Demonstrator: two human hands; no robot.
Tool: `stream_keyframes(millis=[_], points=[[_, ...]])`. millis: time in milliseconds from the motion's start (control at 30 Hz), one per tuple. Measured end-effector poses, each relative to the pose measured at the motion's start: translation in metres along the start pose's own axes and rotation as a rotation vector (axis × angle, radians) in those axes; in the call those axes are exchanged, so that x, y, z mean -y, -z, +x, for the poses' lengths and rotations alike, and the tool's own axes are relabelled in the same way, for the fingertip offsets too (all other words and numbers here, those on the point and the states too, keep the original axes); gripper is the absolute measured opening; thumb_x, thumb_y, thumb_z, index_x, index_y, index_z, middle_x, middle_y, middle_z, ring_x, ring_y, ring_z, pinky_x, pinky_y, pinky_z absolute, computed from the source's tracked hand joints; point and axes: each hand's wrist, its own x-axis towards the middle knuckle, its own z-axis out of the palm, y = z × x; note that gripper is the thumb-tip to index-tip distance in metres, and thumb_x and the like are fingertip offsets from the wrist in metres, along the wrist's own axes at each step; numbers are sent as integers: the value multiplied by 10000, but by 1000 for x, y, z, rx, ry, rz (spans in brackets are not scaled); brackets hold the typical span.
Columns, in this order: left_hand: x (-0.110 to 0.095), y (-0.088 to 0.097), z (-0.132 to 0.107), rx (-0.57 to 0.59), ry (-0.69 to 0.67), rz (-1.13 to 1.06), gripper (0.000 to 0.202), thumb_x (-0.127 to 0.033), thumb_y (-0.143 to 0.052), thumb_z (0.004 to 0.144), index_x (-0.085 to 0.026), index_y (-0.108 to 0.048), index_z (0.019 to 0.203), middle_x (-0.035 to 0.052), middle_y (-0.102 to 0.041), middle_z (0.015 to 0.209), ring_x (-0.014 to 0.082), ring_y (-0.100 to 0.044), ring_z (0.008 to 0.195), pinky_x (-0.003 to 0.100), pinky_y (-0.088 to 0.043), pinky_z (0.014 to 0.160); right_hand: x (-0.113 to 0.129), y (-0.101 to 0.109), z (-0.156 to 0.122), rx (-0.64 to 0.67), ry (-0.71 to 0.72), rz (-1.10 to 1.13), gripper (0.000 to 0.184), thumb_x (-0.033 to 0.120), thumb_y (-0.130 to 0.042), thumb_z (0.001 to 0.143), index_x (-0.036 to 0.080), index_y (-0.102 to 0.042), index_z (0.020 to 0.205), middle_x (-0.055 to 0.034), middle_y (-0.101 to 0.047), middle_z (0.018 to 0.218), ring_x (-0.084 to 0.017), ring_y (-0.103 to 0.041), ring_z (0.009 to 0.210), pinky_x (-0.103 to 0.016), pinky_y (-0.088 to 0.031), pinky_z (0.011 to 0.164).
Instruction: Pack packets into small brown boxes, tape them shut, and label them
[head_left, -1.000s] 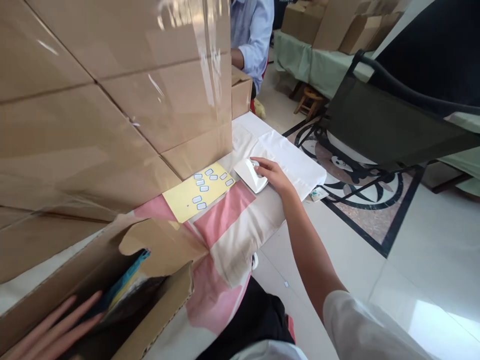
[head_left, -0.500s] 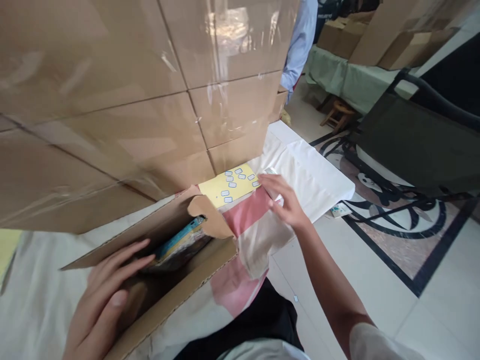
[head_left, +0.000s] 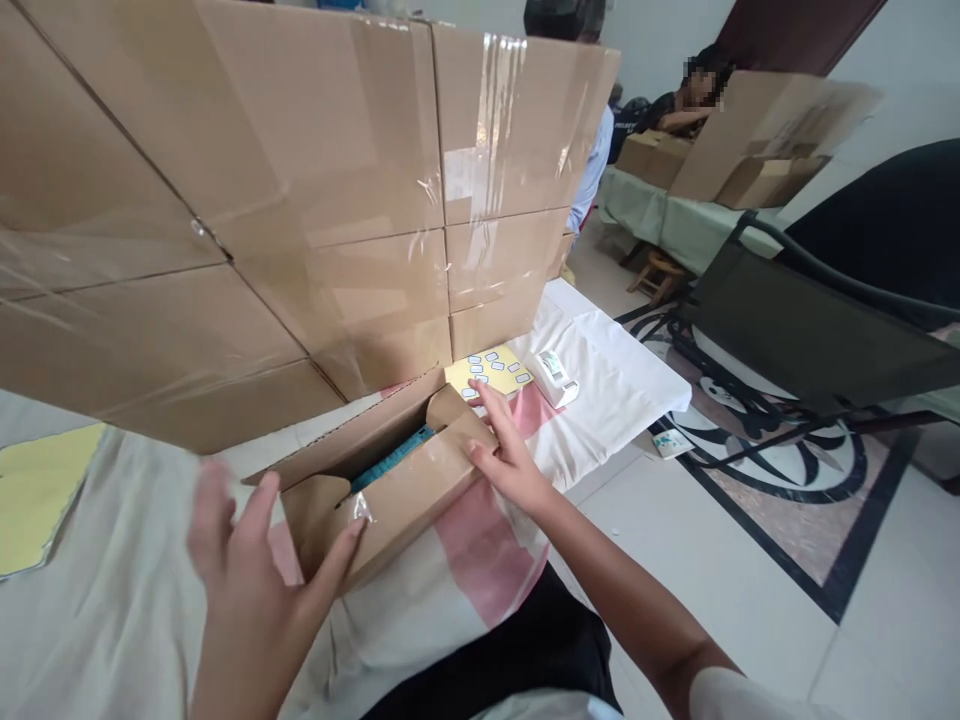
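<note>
On the table's pink-and-white cloth (head_left: 487,560), just in front of the person, sits a long, narrow cardboard box (head_left: 424,485), seen from the head camera with its top open and its length slanting up toward the right. Its board is plain matte brown, and the upright back panel shows a thin, rough-cut edge along the top. At either end a small flap with a rounded outline stands inside the walls; the left one (head_left: 311,510) is the more fully exposed. A crinkled bit of clear tape (head_left: 361,508) glints on the front panel near its left end, and a strip of something blue (head_left: 391,458) shows down in the opening, too deep in shadow to make out. The left hand (head_left: 259,590) is spread wide at the box's left end, its thumb against the front panel by the tape and its fingers apart, the outermost blurred. The right hand (head_left: 514,460) is at the opposite end, thumb on the front panel and forefinger stretched past the corner; whether its hidden fingers clamp the cardboard cannot be told. Just beyond lie a yellow sheet (head_left: 496,378) dotted with small blue-edged labels and a white device (head_left: 553,380), with stacked cartons (head_left: 360,280) behind the box.
</note>
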Motion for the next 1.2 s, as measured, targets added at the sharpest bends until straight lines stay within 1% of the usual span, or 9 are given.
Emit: stream_keyframes(millis=[200, 367, 467, 533, 667, 767, 900, 1067, 1200], points=[[-13, 10, -9, 180, -251, 290, 661, -490, -447, 971, -391, -279, 1603, 60, -673, 1368, 399, -578, 1295, 651, -338, 1115, 6, -19, -3, -54, 9, -20, 519, 345, -496, 1025, 372, -441, 1541, -57, -389, 1583, -244, -346, 1497, -485, -288, 1251], [-22, -12, -12, 162, -292, 586, 633, -505, -546, 942, -254, -488, 1520, 161, -696, 1168, 461, -579, 1146, 557, -487, 880, 7, -9, -8, 25, 53, -28, 461, 362, -509, 1032, 373, -510, 1493, -58, -420, 1559, -243, -393, 1469, -462, -340, 1219], [-18, -18, -9, 122, -287, 639, 573, -497, -594, 928, -292, -559, 1462, 156, -662, 1205, 448, -567, 1142, 545, -499, 866, -6, 33, -11, 42, 54, -152, 378, 403, -579, 998, 333, -643, 1364, -77, -540, 1463, -260, -502, 1373, -456, -410, 1150], [-17, -18, -6, 92, -284, 600, 550, -458, -608, 933, -296, -559, 1456, 158, -637, 1270, 436, -562, 1181, 589, -480, 954, -22, 73, -9, -174, -37, -308, 314, 439, -592, 977, 276, -729, 1207, -110, -608, 1344, -274, -571, 1261, -456, -456, 1079], [-52, -29, -7, -69, -342, 412, 652, -371, -708, 878, -309, -500, 1493, 167, -537, 1452, 437, -515, 1314, 667, -352, 1127, -54, 148, 8, -376, -463, -500, 400, 510, -546, 944, 169, -754, 971, -134, -657, 1097, -248, -623, 969, -382, -504, 887], [-113, -72, -6, -121, -536, 26, 713, -336, -788, 811, -288, -514, 1467, 163, -531, 1435, 386, -513, 1339, 553, -425, 1123, -61, 177, 26, -170, -719, -493, 497, 552, -460, 964, 162, -734, 822, -75, -654, 827, -205, -591, 806, -323, -466, 787], [-179, -180, 24, 199, -462, -205, 832, -336, -775, 827, -297, -353, 1542, 148, -405, 1576, 350, -382, 1472, 517, -401, 1167, -58, 183, 44, -82, -863, -478, 455, 547, -553, 921, 149, -697, 754, -20, -546, 617, -151, -500, 615, -280, -386, 602], [-182, -302, 81, 350, -216, -311, 1099, -274, -848, 707, -194, -180, 1577, 245, -253, 1623, 398, -259, 1529, 566, -325, 1209, -62, 187, 63, 38, -1043, -475, 322, 443, -683, 837, 142, -679, 722, 4, -490, 540, -117, -432, 509, -259, -309, 478], [-167, -326, 91, 346, -246, -327, 1042, -325, -828, 721, -211, -232, 1568, 193, -306, 1580, 347, -302, 1502, 502, -315, 1226, -63, 196, 76, 108, -1131, -519, 284, 407, -732, 790, 141, -689, 701, 11, -455, 487, -108, -389, 448, -267, -276, 458]])
